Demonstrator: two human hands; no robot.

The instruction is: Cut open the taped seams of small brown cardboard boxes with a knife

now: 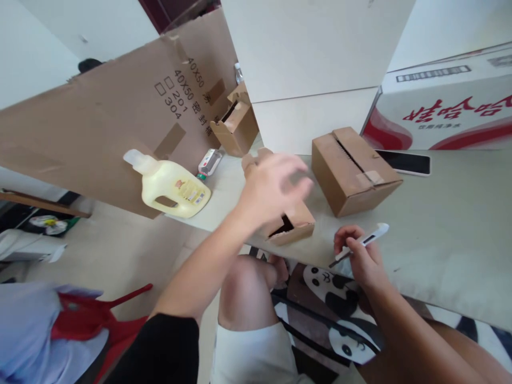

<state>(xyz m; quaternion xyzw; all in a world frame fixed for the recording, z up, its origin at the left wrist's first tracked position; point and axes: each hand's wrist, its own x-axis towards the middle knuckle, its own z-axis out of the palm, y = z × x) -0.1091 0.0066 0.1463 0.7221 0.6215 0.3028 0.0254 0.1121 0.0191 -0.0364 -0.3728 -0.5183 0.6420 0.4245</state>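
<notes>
My left hand point(276, 184) is raised over a small cardboard box point(302, 221) and blurred by motion. Its thumb and fingers are curved and apart, and I see nothing held between them. The hand and wrist hide much of that box, which has a dark gap in its top. Lower right, at the table's front edge, my right hand point(362, 253) is closed around a white utility knife point(370, 237), its dark tip pointing down to the left. A larger cardboard box point(354, 170) stands beyond the knife, with a slit along its top and a piece of tape.
A yellow detergent jug point(176, 186) and a small clear bottle point(210, 161) lie at the table's left. Behind them are an open carton point(238, 125) and a big cardboard sheet point(120, 117). A phone point(412, 162) lies near a red-and-white carton point(444, 112).
</notes>
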